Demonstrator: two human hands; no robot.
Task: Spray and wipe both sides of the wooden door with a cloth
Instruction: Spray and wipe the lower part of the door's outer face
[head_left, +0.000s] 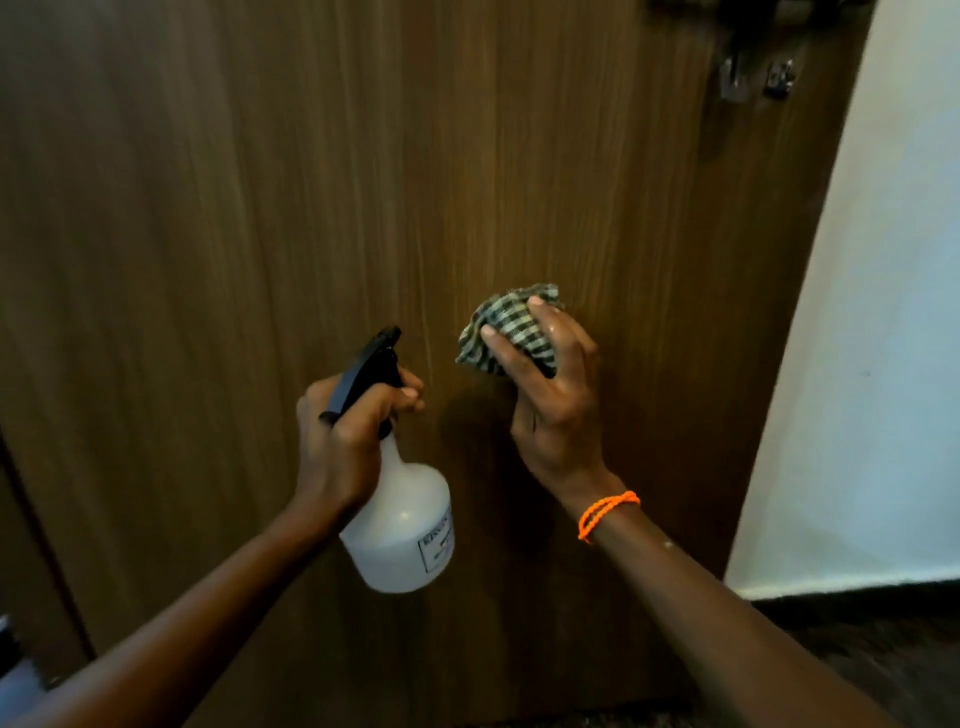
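The right hand (553, 400) bunches a green checked cloth (506, 327) into a wad, fingers and thumb curled round it in a firm grip, and holds it against or just off the wooden door (260, 208); contact cannot be told from this view. Balled up this way, the cloth offers a padded face for rubbing the panel. To its left and nearer, the left hand (353, 431) wraps the neck of a white spray bottle (402, 530), fingers at the black trigger head (366, 371), whose nozzle points up and away at the door, placed so a squirt could land beside the cloth. The bottle's label is too blurred to read. An orange cord bracelet (605, 512) circles the right wrist. The door fills most of the view, its grain running upright; metal fittings (758, 78) show blurred at far upper right, and a white wall (872, 364) stands right of the door's edge. Judging by this, one face is being worked, the other not yet seen.
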